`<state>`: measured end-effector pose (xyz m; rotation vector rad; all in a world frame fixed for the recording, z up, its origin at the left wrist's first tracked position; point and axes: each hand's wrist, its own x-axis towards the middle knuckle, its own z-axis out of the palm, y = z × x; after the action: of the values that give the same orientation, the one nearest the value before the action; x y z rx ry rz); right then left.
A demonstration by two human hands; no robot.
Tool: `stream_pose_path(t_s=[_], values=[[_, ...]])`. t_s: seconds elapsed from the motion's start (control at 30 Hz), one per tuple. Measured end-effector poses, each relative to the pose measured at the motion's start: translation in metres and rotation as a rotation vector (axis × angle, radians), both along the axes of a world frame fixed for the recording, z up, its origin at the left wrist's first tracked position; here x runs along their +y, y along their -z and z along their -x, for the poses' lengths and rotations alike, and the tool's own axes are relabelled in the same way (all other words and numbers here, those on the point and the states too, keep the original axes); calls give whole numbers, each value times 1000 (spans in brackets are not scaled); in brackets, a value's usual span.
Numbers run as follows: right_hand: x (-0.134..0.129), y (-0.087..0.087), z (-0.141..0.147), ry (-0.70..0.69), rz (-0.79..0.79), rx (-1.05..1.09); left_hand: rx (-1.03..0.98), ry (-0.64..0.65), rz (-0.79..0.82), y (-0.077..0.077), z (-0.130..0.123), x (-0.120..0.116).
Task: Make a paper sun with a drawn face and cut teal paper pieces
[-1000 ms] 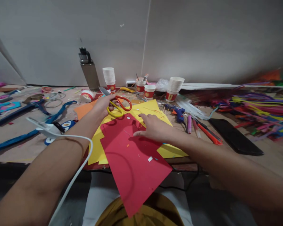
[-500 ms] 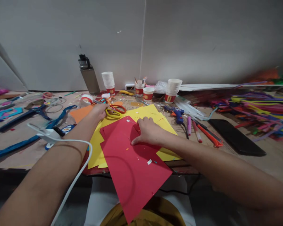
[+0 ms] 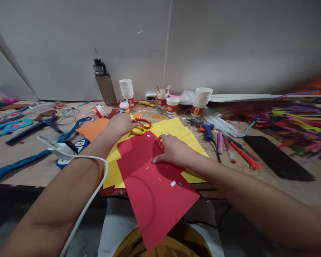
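Observation:
Red paper sheets (image 3: pixel 157 200) lie over yellow paper (image 3: pixel 173 125), their lower corner hanging past the table edge above my lap. My right hand (image 3: pixel 173 151) grips the red paper near its upper right side, thumb lying on top. The fingertips bend around a small red and yellow patch that I cannot make out. Beyond the paper, my left hand (image 3: pixel 121 124) is closed around the blade end of a pair of scissors (image 3: pixel 145 123) with orange and yellow handles. Its fingers and the blades are mostly hidden. Small paper scraps (image 3: pixel 173 183) dot the red sheet.
Paper cups (image 3: pixel 202 100), a bottle (image 3: pixel 105 85) and a cup of tools (image 3: pixel 162 98) stand along the wall. At right lie a glue gun (image 3: pixel 207 131), pens (image 3: pixel 229 150), a phone (image 3: pixel 279 157) and pipe cleaners (image 3: pixel 302 125). A white cable (image 3: pixel 96 192) crosses my left forearm.
The view has shifted slightly. My left hand and the scissors have moved a little right, with the handles now lying flatter on the paper. My right hand stays on the red paper.

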<state>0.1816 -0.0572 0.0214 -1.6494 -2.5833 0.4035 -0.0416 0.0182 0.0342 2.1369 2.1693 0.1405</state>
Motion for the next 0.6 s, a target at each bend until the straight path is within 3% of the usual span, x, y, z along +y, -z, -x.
stream_pose_path(t_s=[0.1,0.23,0.43,0.6], values=[[-1,1,-2,7,-3,22,182,166,149,-8,-11,-12],[-3,4,-3,5,-39,37,203,286,261,-11,-15,-21],[-2,7,-6,6,-81,59,152,353,368,-12,-20,-24],[5,11,-11,16,-82,97,-39,422,439,-14,-22,-26]])
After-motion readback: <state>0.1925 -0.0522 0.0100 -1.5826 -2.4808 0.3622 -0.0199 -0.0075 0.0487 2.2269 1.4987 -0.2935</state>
